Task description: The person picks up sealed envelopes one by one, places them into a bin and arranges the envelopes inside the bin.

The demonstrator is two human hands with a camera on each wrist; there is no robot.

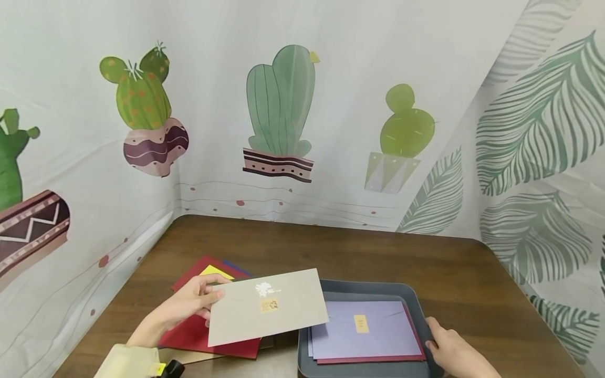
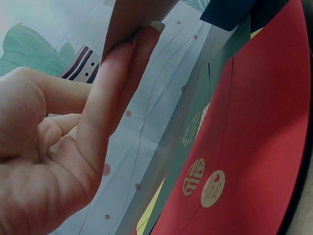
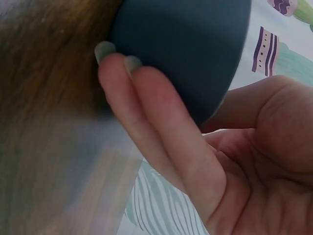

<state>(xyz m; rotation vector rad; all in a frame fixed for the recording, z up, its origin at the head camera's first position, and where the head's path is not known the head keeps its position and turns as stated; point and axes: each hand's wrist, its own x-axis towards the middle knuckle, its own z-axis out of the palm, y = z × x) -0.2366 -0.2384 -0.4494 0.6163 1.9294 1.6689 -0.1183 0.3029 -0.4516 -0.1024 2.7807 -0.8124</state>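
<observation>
My left hand [image 1: 196, 298] pinches a pale grey-beige envelope [image 1: 298, 304] by its left end, thumb on the near face. White print and a gold sticker mark that envelope. Its right corner overlaps a grey tray [image 1: 373, 290], where a lavender envelope [image 1: 387, 331] with a gold sticker lies over a dark red one [image 1: 368, 361]. My right hand [image 1: 451, 346] grips the tray's right edge; in the right wrist view, fingers press the outer wall [image 3: 181, 44] and the thumb is on the other side. The left wrist view shows the pinched envelope [image 2: 137, 17] edge-on.
Left of the tray, under the left hand, lies a loose pile with a red envelope [image 1: 236, 344], a yellow piece [image 1: 215, 271] and a blue one [image 1: 236, 268]. A green envelope [image 2: 190, 127] also shows there. The wooden table [image 1: 283, 241] meets a cactus-print cloth [image 1: 340, 199].
</observation>
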